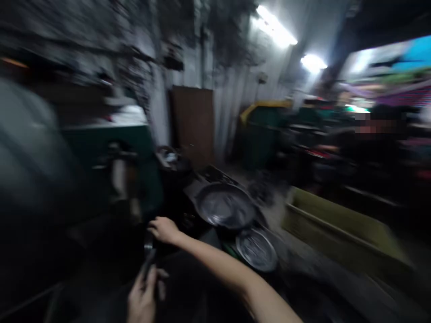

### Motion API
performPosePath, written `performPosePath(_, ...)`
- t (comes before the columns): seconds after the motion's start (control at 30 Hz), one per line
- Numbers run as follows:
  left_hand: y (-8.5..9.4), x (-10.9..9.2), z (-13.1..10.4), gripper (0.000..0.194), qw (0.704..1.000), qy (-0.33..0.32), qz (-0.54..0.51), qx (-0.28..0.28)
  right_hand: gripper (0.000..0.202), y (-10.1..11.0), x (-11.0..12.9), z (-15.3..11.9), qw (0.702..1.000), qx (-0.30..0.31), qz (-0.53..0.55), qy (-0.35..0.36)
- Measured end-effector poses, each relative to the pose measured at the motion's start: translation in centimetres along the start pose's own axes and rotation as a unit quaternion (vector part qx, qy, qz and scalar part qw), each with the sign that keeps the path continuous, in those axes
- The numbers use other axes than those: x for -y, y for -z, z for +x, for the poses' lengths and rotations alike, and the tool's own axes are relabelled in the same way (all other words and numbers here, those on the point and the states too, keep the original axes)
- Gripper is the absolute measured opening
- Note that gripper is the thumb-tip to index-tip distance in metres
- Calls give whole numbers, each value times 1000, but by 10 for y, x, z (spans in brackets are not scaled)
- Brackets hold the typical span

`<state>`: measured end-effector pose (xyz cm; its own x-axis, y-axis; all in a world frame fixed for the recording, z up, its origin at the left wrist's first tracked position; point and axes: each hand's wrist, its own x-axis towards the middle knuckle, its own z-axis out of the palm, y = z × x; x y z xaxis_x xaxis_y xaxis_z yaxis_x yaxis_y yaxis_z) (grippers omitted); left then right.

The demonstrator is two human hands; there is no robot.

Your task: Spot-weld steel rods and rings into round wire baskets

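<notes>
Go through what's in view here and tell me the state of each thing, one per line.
Left hand: closed on a dark tool, blurred.
Right hand: arm stretched across, fingers bent over the tool's upper end.
Large pan: upright, looks empty.
Small round dish: lying flat beside the pan, nearer the camera.
Ceiling lights: on.
Yellow-green trough: open-topped, contents unclear.

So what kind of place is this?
Probably a metal workshop, though the picture is blurred. A big dark metal pan and a round metal lid sit by green machines, and both hands hold a dark tool.
</notes>
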<state>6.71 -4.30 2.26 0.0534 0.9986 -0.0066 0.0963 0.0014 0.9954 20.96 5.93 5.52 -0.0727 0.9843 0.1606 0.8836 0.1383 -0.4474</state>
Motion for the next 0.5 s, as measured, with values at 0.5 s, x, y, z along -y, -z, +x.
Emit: performPosePath(0.5,27,50,48,65,909,175,-364,102,40,-60,-12,21,998,67,-3,-12)
